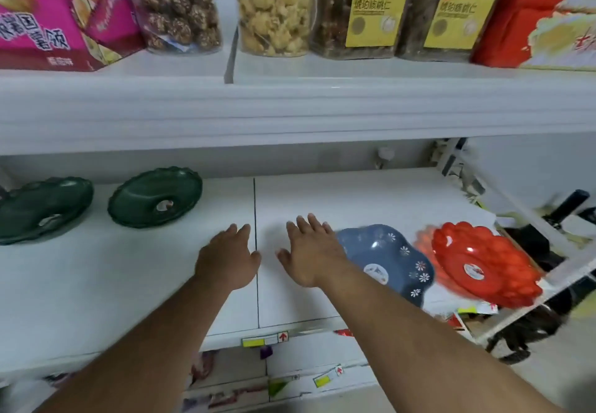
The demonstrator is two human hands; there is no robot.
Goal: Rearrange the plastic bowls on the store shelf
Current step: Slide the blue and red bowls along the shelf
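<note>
Bowls sit along the white shelf (129,283): two dark green ones at the left, one green bowl (42,209) at the edge of view and a second green bowl (154,196) just beside it, both tilted. Mid-shelf, the left hand (227,259) and right hand (311,251) hover palm down, fingers spread, holding nothing. The right forearm crosses in front of a blue bowl (393,261) with white flowers. A red bowl (483,264) lies near it at the shelf's right end.
</note>
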